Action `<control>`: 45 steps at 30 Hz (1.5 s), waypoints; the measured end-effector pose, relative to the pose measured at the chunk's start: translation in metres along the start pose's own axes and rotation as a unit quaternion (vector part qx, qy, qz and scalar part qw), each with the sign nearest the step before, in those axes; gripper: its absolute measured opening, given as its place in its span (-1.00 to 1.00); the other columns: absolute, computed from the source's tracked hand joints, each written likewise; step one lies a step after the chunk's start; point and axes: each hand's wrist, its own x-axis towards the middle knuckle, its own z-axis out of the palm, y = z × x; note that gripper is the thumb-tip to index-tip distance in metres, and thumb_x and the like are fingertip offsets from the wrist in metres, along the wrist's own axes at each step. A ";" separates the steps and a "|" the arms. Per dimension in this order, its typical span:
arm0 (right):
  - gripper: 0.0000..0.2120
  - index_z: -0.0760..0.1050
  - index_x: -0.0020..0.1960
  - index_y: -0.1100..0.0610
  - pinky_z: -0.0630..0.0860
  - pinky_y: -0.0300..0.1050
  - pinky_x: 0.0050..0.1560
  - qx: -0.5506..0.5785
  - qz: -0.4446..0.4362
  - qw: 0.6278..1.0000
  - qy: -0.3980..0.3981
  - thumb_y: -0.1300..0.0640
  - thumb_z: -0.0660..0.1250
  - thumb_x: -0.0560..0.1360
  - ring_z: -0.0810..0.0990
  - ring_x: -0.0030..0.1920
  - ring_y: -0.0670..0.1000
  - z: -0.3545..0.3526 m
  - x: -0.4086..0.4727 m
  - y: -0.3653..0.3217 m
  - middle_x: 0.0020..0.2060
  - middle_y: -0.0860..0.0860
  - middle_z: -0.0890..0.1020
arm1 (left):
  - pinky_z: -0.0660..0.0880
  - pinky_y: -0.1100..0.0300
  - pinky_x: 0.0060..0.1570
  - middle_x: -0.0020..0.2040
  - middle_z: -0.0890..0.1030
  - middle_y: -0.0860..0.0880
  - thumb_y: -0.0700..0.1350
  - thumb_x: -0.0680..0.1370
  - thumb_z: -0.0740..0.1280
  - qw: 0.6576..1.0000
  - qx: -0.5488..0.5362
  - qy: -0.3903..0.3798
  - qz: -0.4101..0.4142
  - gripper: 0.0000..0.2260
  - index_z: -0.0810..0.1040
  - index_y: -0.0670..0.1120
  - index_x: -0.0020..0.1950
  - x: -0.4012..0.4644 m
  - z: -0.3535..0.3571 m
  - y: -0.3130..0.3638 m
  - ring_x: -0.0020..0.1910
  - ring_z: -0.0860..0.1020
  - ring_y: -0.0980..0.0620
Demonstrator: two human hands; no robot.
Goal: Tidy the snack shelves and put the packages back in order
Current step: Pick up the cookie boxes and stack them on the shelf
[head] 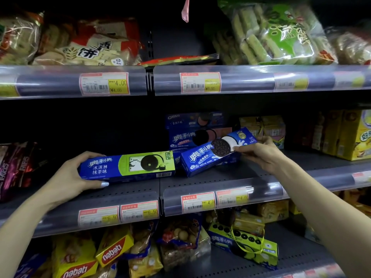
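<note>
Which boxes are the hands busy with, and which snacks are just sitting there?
Busy with:
- green-and-blue cookie box, held by the left hand
- tilted blue cookie box, held by the right hand

Just sitting:
- blue boxes stacked behind
- yellow wafer packs below
- green bag up top
- yellow boxes at right

Both arms reach forward, left grip (74,175) and right grip (259,152) each curled (thumbs visible) around something.

Yellow-and-white price tags (104,84) sit in the clear plastic label rails (251,79) along the shelf edges. A pink strip (185,10) hangs at the top.
</note>
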 end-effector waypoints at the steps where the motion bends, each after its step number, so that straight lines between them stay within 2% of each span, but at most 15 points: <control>1: -0.23 0.17 0.30 0.11 0.65 -0.07 -0.14 -0.007 0.006 1.000 -0.009 0.47 0.50 0.27 0.62 -0.02 0.08 -0.003 0.000 -0.001 0.17 0.19 0.53 | 0.55 0.28 -0.12 0.09 0.58 0.01 -0.13 0.10 0.64 1.000 0.004 0.002 -0.001 -0.38 0.51 0.20 0.07 0.000 0.000 0.000 0.05 0.55 0.09; 3: -0.14 0.13 0.40 0.12 0.66 -0.08 -0.18 -0.025 0.014 0.999 -0.036 0.50 0.48 0.27 0.62 -0.03 0.10 -0.012 0.000 -0.001 0.10 0.15 0.57 | 0.56 0.36 -0.17 0.09 0.57 0.02 -0.13 0.11 0.58 1.000 0.008 0.006 0.003 -0.41 0.51 0.23 0.05 0.001 0.000 0.001 0.05 0.54 0.11; 4: -0.04 0.11 0.47 0.11 0.65 -0.06 -0.11 -0.059 0.011 0.997 -0.055 0.49 0.51 0.23 0.62 -0.02 0.10 -0.016 0.001 -0.001 0.05 0.12 0.59 | 0.56 0.33 -0.16 0.09 0.57 0.03 -0.13 0.11 0.60 1.000 0.008 0.005 0.006 -0.41 0.51 0.31 0.01 0.001 0.000 0.003 0.05 0.54 0.12; 6: 0.25 0.15 0.50 0.10 0.58 0.05 0.11 -0.176 0.005 0.981 -0.083 0.28 0.68 -0.07 0.62 0.07 0.11 -0.020 0.000 -0.001 0.07 0.11 0.62 | 0.53 0.22 -0.09 0.08 0.57 0.04 -0.11 0.10 0.65 1.000 0.009 0.001 0.016 -0.38 0.50 0.41 -0.05 0.001 0.000 0.005 0.05 0.54 0.10; 7: 0.36 0.21 0.49 0.12 0.54 0.05 0.18 -0.232 0.001 0.969 -0.083 0.12 0.71 -0.25 0.61 0.10 0.10 -0.021 -0.002 -0.001 0.11 0.10 0.63 | 0.52 0.20 -0.08 0.08 0.57 0.03 -0.10 0.09 0.64 1.000 0.010 0.001 0.018 -0.38 0.49 0.43 -0.07 0.001 0.000 0.006 0.05 0.54 0.10; 8: 0.40 0.24 0.48 0.13 0.50 0.03 0.24 -0.273 -0.004 0.959 -0.080 0.01 0.71 -0.31 0.59 0.16 0.09 -0.021 -0.003 -0.001 0.18 0.10 0.60 | 0.51 0.19 -0.07 0.08 0.57 0.03 -0.10 0.09 0.65 1.000 0.009 0.002 0.018 -0.38 0.49 0.44 -0.08 0.001 0.000 0.006 0.05 0.54 0.09; 11: 0.07 0.22 0.50 0.16 0.35 -0.07 0.29 -0.348 -0.017 0.936 -0.057 0.03 0.67 0.12 0.40 0.36 0.12 -0.018 -0.005 0.003 0.40 0.11 0.41 | 0.52 0.16 -0.05 0.07 0.58 0.04 0.01 0.04 0.64 1.000 0.013 0.000 0.016 -0.39 0.49 0.44 -0.06 0.002 -0.002 0.005 0.06 0.54 0.08; 13: -0.05 0.26 0.48 0.18 0.33 -0.11 0.24 -0.371 -0.040 0.926 -0.053 0.04 0.63 0.21 0.38 0.38 0.12 -0.017 -0.001 0.006 0.41 0.11 0.39 | 0.52 0.16 -0.04 0.06 0.58 0.05 0.03 0.03 0.64 1.000 0.022 0.001 0.016 -0.39 0.49 0.44 -0.05 0.004 -0.006 0.003 0.08 0.54 0.06; 15: -0.09 0.29 0.46 0.19 0.34 -0.11 0.21 -0.394 -0.062 0.916 -0.046 0.01 0.62 0.23 0.38 0.37 0.12 -0.013 0.001 0.006 0.40 0.11 0.41 | 0.51 0.20 -0.06 0.05 0.58 0.04 -0.07 0.07 0.69 0.999 0.030 0.006 0.014 -0.36 0.49 0.46 -0.07 0.005 -0.011 -0.002 0.08 0.55 0.01; 20: -0.10 0.31 0.45 0.20 0.34 -0.04 0.30 -0.444 -0.094 0.890 -0.048 -0.05 0.61 0.23 0.37 0.39 0.12 -0.004 0.000 0.004 0.40 0.10 0.41 | 0.54 0.11 -0.02 0.06 0.59 0.03 0.18 -0.06 0.56 1.000 0.015 0.005 -0.010 -0.35 0.50 0.37 0.00 0.000 -0.013 -0.007 0.06 0.56 0.05; 25: -0.08 0.33 0.45 0.20 0.36 -0.04 0.29 -0.466 -0.117 0.876 -0.042 -0.10 0.60 0.21 0.40 0.38 0.12 -0.001 -0.003 0.005 0.39 0.10 0.45 | 0.52 0.15 -0.04 0.07 0.59 0.03 0.20 -0.06 0.55 1.000 0.016 0.002 -0.007 -0.32 0.49 0.33 0.04 0.001 -0.011 -0.008 0.07 0.56 0.06; 32: -0.07 0.32 0.45 0.20 0.36 -0.06 0.26 -0.475 -0.116 0.871 -0.043 -0.11 0.59 0.21 0.40 0.37 0.13 0.005 -0.007 0.005 0.38 0.11 0.44 | 0.51 0.18 -0.06 0.07 0.58 0.03 0.20 -0.06 0.54 0.999 0.030 0.006 -0.014 -0.21 0.49 0.09 0.15 0.001 -0.011 -0.011 0.07 0.55 0.04; 36: -0.08 0.33 0.45 0.20 0.36 -0.05 0.28 -0.468 -0.118 0.875 -0.041 -0.10 0.60 0.22 0.39 0.38 0.13 0.006 -0.010 0.006 0.39 0.11 0.44 | 0.53 0.15 -0.05 0.07 0.58 0.04 0.20 -0.06 0.54 0.999 0.028 0.011 -0.019 -0.22 0.48 0.10 0.15 0.000 -0.009 -0.009 0.07 0.55 0.05; 41: -0.08 0.32 0.45 0.22 0.36 -0.06 0.28 -0.468 -0.118 0.875 -0.044 -0.08 0.60 0.22 0.40 0.37 0.13 0.008 -0.011 0.006 0.39 0.12 0.44 | 0.51 0.19 -0.07 0.06 0.57 0.10 0.22 -0.05 0.53 1.000 0.019 0.007 -0.016 -0.32 0.49 0.26 0.06 -0.003 -0.009 -0.006 0.07 0.54 0.12; 45: -0.09 0.32 0.45 0.21 0.37 -0.08 0.24 -0.473 -0.116 0.872 -0.047 -0.09 0.59 0.24 0.41 0.36 0.13 0.009 -0.011 0.008 0.38 0.11 0.45 | 0.51 0.21 -0.09 0.07 0.58 0.07 0.23 -0.06 0.54 1.000 0.019 0.009 -0.020 -0.22 0.48 0.12 0.15 -0.003 -0.008 -0.006 0.06 0.55 0.08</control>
